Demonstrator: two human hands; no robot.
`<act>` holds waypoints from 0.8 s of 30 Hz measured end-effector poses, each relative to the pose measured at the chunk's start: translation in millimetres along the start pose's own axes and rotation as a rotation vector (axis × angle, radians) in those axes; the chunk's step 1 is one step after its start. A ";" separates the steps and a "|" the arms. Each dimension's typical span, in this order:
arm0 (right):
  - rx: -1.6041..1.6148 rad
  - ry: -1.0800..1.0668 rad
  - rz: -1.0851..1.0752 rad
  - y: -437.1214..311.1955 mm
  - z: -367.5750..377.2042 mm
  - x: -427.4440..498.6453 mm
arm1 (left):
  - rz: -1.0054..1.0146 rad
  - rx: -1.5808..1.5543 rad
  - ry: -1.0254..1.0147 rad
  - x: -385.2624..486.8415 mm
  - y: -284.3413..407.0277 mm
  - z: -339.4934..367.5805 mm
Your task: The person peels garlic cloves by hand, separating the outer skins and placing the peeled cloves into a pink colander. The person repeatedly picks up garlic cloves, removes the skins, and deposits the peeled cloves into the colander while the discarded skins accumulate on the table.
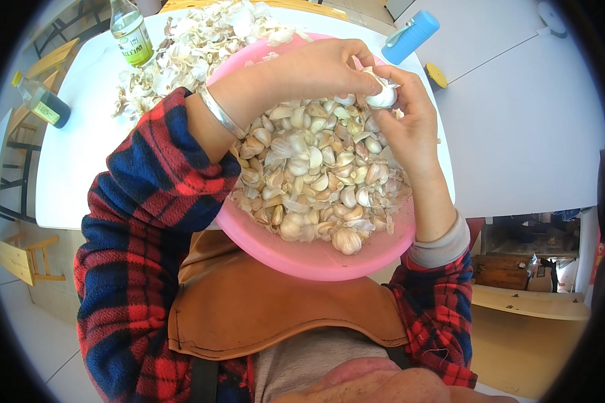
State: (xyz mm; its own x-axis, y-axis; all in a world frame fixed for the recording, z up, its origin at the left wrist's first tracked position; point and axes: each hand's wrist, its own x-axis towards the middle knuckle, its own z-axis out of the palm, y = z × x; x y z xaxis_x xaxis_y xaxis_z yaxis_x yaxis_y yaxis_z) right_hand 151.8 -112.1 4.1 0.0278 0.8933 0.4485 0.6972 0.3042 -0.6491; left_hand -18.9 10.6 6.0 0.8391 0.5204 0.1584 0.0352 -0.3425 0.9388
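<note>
Before me a pink plastic mesh basket (302,272) holds many garlic cloves (315,156), some with loose skin on them. Over its far right part, my left hand (327,68) and my right hand (411,111) grip a white garlic bulb (381,95) between them. The left thumb and fingers pinch its left and upper side; the right fingers and thumb hold its right side. Part of the bulb is hidden by the fingers. Another whole garlic bulb (347,241) lies near the basket's close edge.
Garlic skins (196,50) are heaped on the white table (75,166) beyond and left of the basket. A vinegar bottle (133,38) stands beside them, a dark-liquid bottle (45,103) farther left. A blue bottle (411,38) and a yellow lid (436,75) are at the right.
</note>
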 end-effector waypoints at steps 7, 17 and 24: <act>-0.123 0.072 -0.165 -1.7 2.0 0.7 | 0.007 0.028 -0.038 -0.9 0.9 1.4; -0.166 -0.018 -0.123 3.8 4.5 -2.5 | -0.094 -0.176 -0.069 0.3 -3.2 16.8; -0.374 0.026 -0.207 1.7 6.7 -3.9 | -0.086 -0.031 0.040 -0.6 -3.5 28.4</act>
State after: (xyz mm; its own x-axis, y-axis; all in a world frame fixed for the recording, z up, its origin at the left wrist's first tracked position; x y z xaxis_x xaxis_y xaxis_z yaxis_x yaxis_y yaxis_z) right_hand 148.1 -112.8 -2.9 -0.1258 0.8160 0.5642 0.9017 0.3312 -0.2779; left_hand -4.1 -10.7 -6.1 0.8110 0.5784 0.0880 0.0893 -0.2711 0.9584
